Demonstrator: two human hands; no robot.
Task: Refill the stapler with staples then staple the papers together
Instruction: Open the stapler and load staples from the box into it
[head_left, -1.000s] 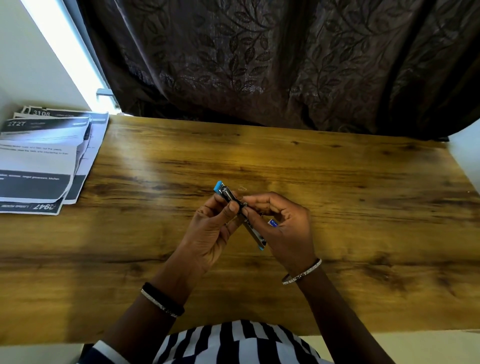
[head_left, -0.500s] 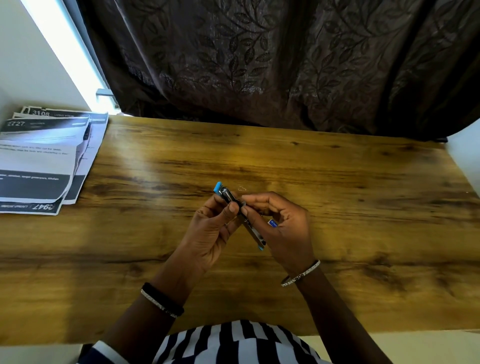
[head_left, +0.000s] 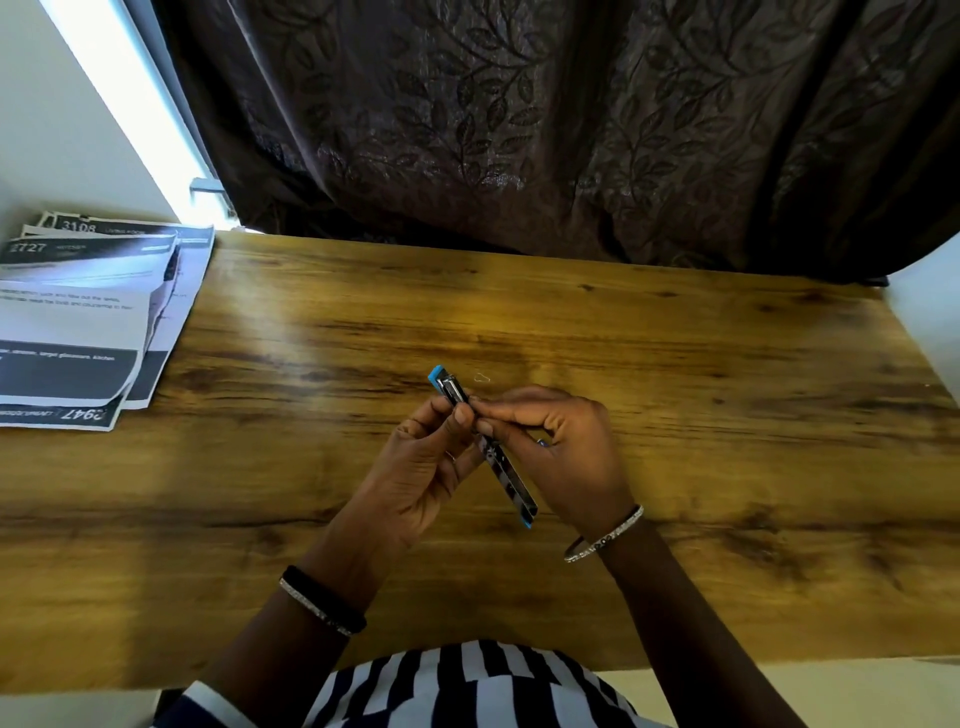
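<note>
Wood-grain surface (head_left: 675, 353), wide and warm brown, with glare across its left half. Behind it, a dark curtain (head_left: 519, 130) with a leaf pattern, hanging down to the far edge. Bright light strip (head_left: 130, 104) slanting down the pale wall at upper left.

Papers (head_left: 78, 322) in a loose, fanned pile at the far left of the surface, with black bands and white numerals on them, cut off by the frame edge, well apart from both hands.

Stapler (head_left: 511, 478) slim, metal, blue at both ends, held up near the middle of the surface and tilted. One blue end away and to the left, the other toward the body and to the right.

Left hand (head_left: 421, 467) on the far part of the stapler, grip clamped, thumb and curled fingers pinching its sides just below the far blue end. Right hand (head_left: 566, 447) meeting it from the right, grip likewise clamped, fingertips pinching the stapler's middle right beside the left thumb, other fingers curled in. Tiny blue speck inside the right palm, too small to tell what. Stapler open or loaded: cannot tell from this angle.

Small pale bent wire (head_left: 482, 377) flat on the surface just beyond the hands, near the far blue end, not touching it.

Black band (head_left: 322, 600) on the left wrist, silver bangle (head_left: 605, 535) on the right. Striped black-and-white top (head_left: 467, 686) at the bottom edge.
</note>
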